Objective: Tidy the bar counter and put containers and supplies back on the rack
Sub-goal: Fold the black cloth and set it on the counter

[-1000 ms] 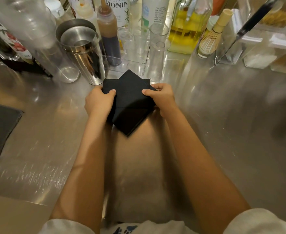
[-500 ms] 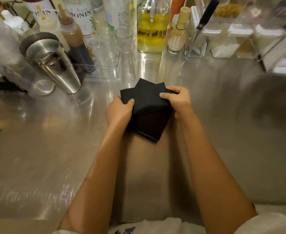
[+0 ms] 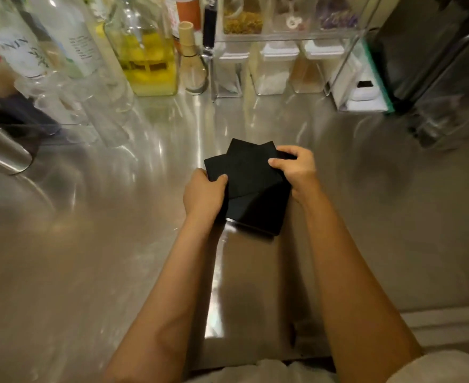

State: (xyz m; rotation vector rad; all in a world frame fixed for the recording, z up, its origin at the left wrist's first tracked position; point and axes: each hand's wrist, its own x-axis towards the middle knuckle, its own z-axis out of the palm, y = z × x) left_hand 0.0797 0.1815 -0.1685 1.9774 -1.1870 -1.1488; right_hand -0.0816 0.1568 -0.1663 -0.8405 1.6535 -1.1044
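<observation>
my left hand [image 3: 204,193] grips the left edge of the black napkin stack [image 3: 251,189], thumb on top. the stack sits fanned between my hands, over the steel counter [image 3: 89,258]. my right hand [image 3: 297,168] pinches its right corner. bare counter lies on both sides; bottles [image 3: 147,51] stand well beyond my fingertips.

The stack of black napkins [image 3: 251,186], gripped by the left hand [image 3: 204,196] and right hand [image 3: 297,170], is carried rightward along the counter [image 3: 89,258], away from the steel shaker [image 3: 1,152] and nearer the clear canisters [image 3: 273,67].
</observation>
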